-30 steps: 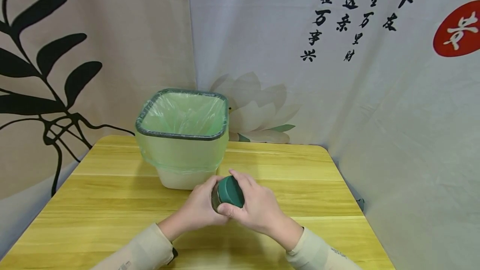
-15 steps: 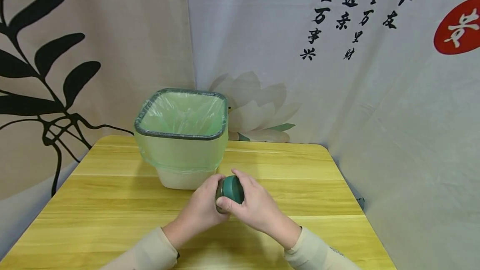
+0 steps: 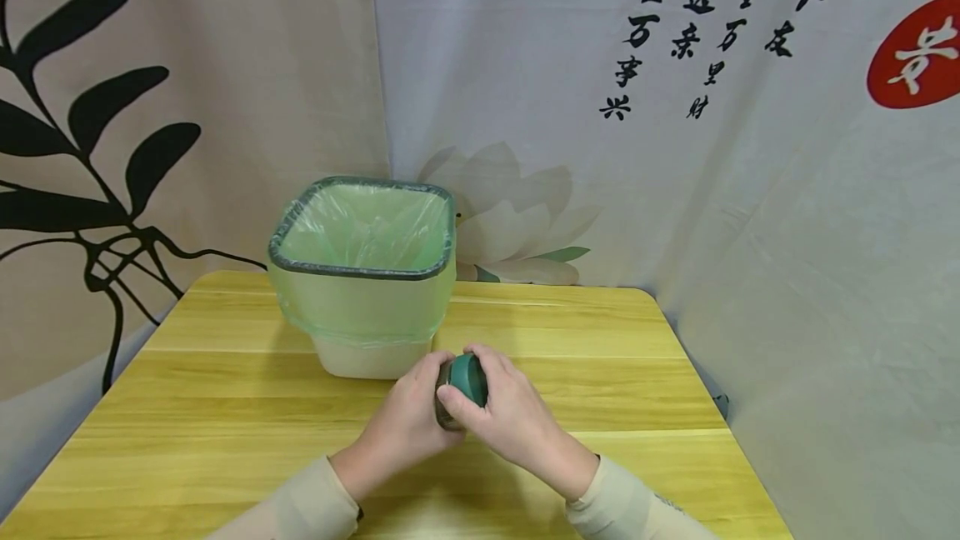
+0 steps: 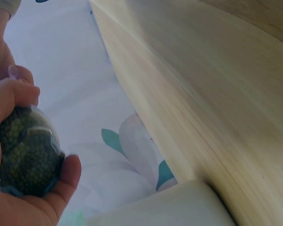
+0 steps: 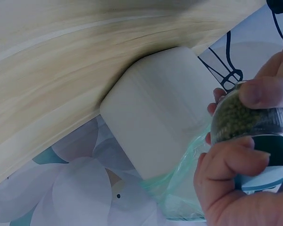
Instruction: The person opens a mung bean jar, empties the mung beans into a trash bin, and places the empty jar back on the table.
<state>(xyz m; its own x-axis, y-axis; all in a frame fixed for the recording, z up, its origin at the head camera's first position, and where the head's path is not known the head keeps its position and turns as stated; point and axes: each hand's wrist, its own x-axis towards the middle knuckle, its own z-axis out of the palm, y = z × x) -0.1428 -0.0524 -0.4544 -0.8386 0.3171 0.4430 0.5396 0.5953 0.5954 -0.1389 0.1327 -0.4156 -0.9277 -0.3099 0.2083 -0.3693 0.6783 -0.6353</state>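
A clear jar (image 4: 30, 155) full of small round green beans or grains is held between both hands just above the table. My left hand (image 3: 411, 413) grips the jar's body, its fingers and thumb wrapped round the glass in the left wrist view. On the teal lid (image 3: 468, 378) my right hand (image 3: 519, 425) has its thumb at the near side and its fingers over the far side. The lid is on the jar, tilted toward the right. In the right wrist view, beans (image 5: 236, 115) show through the glass beside the dark lid band.
A white bin (image 3: 367, 359) lined with a green plastic bag (image 3: 360, 307) stands on the wooden table (image 3: 600, 373), just beyond the left hand. Its dark rim (image 3: 352, 271) faces up. A printed cloth backdrop (image 3: 487, 65) hangs behind the table.
Both hands and the jar have shifted slightly right. The right thumb has moved across the lid's near edge, and the right fingers have drawn in a little.
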